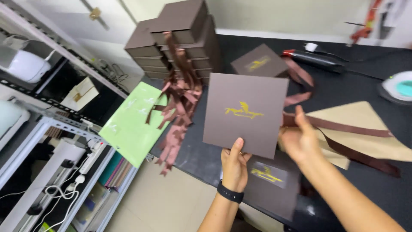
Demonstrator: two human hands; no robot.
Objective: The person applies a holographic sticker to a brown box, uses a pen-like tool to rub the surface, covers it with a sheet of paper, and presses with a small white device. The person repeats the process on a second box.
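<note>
Head view is showing the left hand pinching, fingers clamped, the bottom edge of a light, stiff brown box lid, while the right hand, fingers loosely curled, is steadying its side above the bench.

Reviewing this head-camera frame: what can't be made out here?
- Right hand: its fingers are blurred and turned away, so any grip on the brown ribbon is unclear.
- Flat brown box below the held brown lid: partly covered by both hands.
- Left hand: only the thumb shows; the lid hides the fingers.
- Stack of boxes: ribbons cover its lower front.
</note>
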